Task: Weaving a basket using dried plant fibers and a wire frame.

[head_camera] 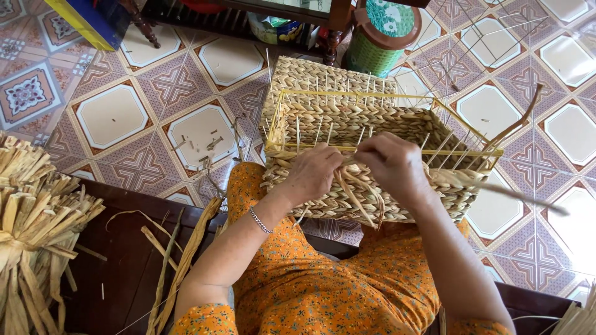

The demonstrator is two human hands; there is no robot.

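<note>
A half-woven rectangular basket (335,118) of dried straw on a yellow wire frame rests on my knees, open side up. My left hand (312,174) presses against its near wall and pinches loose straw strands (357,192) that hang down the front. My right hand (392,165) grips a twisted straw strand (496,186) at the top of the near wall; the strand runs off to the right. A silver bracelet (261,221) circles my left wrist. My orange flowered clothes fill the bottom of the view.
A bundle of dried straw (31,211) lies at the left on a dark wooden bench (124,260), with loose strands (180,260) beside it. A green woven container with a lid (380,37) stands on the patterned tile floor (155,105) beyond the basket.
</note>
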